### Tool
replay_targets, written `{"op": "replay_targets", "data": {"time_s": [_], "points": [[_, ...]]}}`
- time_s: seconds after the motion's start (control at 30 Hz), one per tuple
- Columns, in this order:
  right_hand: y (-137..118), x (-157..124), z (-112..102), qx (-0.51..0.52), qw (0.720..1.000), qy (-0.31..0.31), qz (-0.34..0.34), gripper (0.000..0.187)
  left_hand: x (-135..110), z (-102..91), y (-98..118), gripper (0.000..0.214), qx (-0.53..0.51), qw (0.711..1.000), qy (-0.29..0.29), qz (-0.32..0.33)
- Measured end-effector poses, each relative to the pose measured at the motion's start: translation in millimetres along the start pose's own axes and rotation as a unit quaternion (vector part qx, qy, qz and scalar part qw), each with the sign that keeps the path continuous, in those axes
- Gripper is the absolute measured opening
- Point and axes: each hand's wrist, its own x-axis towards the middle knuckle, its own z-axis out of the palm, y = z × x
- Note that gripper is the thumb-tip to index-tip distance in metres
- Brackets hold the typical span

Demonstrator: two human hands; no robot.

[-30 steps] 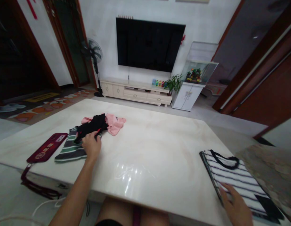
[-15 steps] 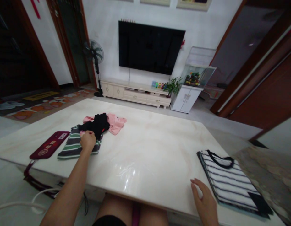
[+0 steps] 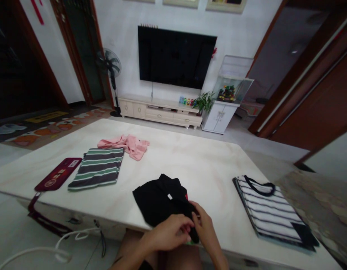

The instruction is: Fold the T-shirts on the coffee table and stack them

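Observation:
A black garment (image 3: 156, 198) with a small white tag lies loosely spread at the table's near edge, in front of my body. My left hand (image 3: 173, 230) rests over its near edge, fingers curled in on the cloth. At its right side my right hand (image 3: 203, 223) has fingers bent around the fabric, close to the left fingertips. Part of the garment is hidden under both hands. Farther left lie a folded green-and-grey striped garment (image 3: 99, 168) and, just behind it, a crumpled pink garment (image 3: 130, 145).
Folded striped white clothing with a black collar (image 3: 270, 208) lies at the right on the white table (image 3: 184, 157). A maroon phone case (image 3: 59, 174) with a strap sits at the left edge. A white cable (image 3: 61, 249) hangs below. Beyond stand a fan (image 3: 113, 75) and a television cabinet (image 3: 159, 112).
The black garment has come off the striped and pink clothes to the table's near middle, carried by my left hand. My right hand has moved left from beside the folded clothing to meet it.

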Motion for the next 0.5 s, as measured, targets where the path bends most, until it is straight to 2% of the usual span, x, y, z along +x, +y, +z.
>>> {"op": "replay_targets", "data": {"time_s": [0.07, 0.13, 0.2, 0.27, 0.3, 0.37, 0.43, 0.5], "points": [[7, -4, -8, -0.007, 1.000, 0.007, 0.016, 0.033, -7, -3.2, -2, 0.029, 0.055, 0.997, 0.044, 0.011], [12, -7, -18, -0.025, 0.999, 0.010, 0.021, 0.029, -11, -23.9, -13, 0.028, 0.128, 0.982, 0.137, -0.013], [8, -6, -25, -0.048, 0.999, 0.014, 0.013, 0.029, -12, -51.6, -28, 0.030, 0.222, 0.942, 0.243, -0.073], [-4, -1, -24, -0.068, 0.998, 0.014, -0.004, 0.029, -13, -76.5, -42, 0.031, 0.303, 0.894, 0.291, -0.157], [-12, 3, -20, -0.078, 0.997, 0.011, -0.016, 0.029, -14, -85.7, -47, 0.028, 0.329, 0.880, 0.283, -0.194], [-28, 14, -8, -0.090, 0.995, -0.009, -0.040, 0.031, -15, -96.5, -51, 0.019, 0.361, 0.870, 0.232, -0.243], [-41, 27, 5, -0.085, 0.994, -0.034, -0.052, 0.023, -16, -99.6, -51, 0.013, 0.388, 0.865, 0.193, -0.255], [-47, 45, 10, -0.064, 0.995, -0.052, -0.054, 0.010, -18, -100.3, -50, 0.012, 0.411, 0.855, 0.182, -0.259]]}}
